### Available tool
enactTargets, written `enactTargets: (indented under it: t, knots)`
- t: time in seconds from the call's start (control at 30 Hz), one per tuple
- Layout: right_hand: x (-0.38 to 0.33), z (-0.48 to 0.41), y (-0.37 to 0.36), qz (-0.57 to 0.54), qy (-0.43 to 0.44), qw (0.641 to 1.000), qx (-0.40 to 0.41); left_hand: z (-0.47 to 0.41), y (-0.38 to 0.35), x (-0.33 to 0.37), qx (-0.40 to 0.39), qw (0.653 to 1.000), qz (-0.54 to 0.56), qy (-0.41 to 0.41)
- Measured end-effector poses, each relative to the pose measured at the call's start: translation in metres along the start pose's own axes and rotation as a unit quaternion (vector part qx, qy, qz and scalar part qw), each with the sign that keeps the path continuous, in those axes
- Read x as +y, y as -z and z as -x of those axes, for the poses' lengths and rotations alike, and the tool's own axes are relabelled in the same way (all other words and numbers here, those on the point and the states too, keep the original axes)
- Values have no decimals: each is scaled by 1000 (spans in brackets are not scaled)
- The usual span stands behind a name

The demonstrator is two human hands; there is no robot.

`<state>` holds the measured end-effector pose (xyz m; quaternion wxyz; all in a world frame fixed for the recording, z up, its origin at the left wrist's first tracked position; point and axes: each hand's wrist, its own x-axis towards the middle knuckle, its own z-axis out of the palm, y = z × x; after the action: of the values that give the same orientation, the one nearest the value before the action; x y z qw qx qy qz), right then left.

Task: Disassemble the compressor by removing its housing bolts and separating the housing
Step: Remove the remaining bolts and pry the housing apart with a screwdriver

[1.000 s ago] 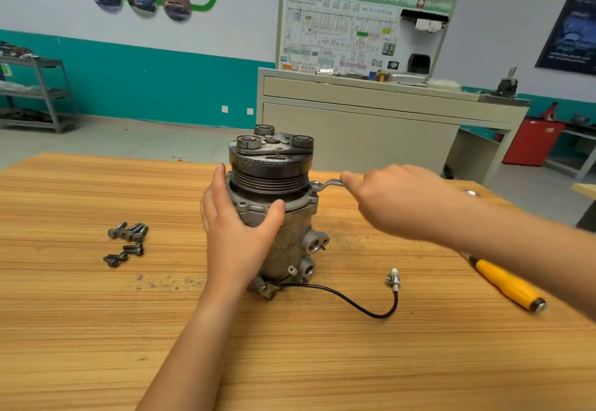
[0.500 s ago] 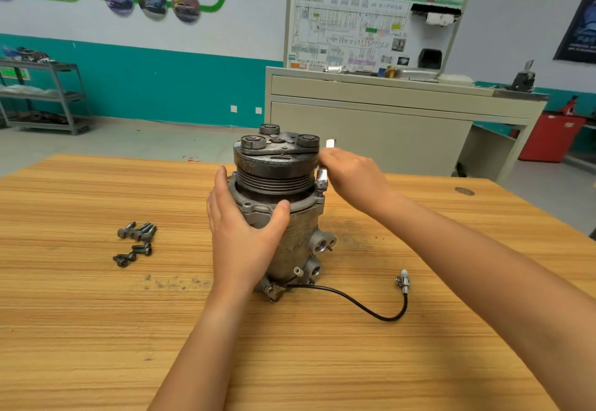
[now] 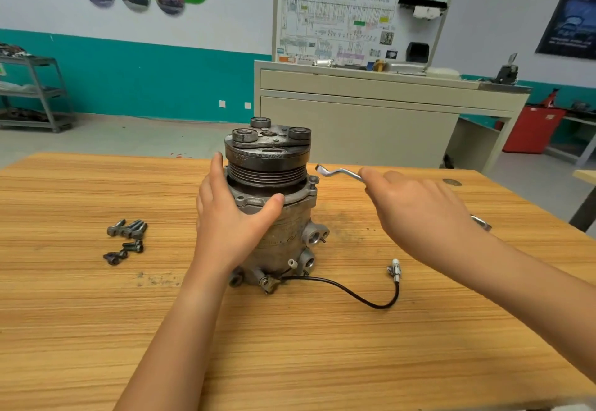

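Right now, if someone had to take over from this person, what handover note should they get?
Left hand: open, palm braced on the compressor, which stands upright on the table.
Right hand: holds the wrench; its ring end hangs just above and right of a flange bolt, not on it.
Done: several bolts lie loose on the table left of the compressor.
Left: that flange bolt is still in, and others may be hidden at the back. The housing is not yet separated.
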<state>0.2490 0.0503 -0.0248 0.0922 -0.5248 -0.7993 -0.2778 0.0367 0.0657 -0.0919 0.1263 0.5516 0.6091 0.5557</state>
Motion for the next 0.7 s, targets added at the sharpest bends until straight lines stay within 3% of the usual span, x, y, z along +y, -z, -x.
enactTargets:
  t: [0.17,0.47,0.7]
  knots:
    - [-8,-7,17,24,-17,999,-36,0,1,-3,4,1000,31,1]
    - [-48,-20,46,95,34,980,-171,1,-3,-7,22,999,22,-16]
    - [-43,-21,30,166,87,972,-141,2,-4,-9,21,999,10,-31]
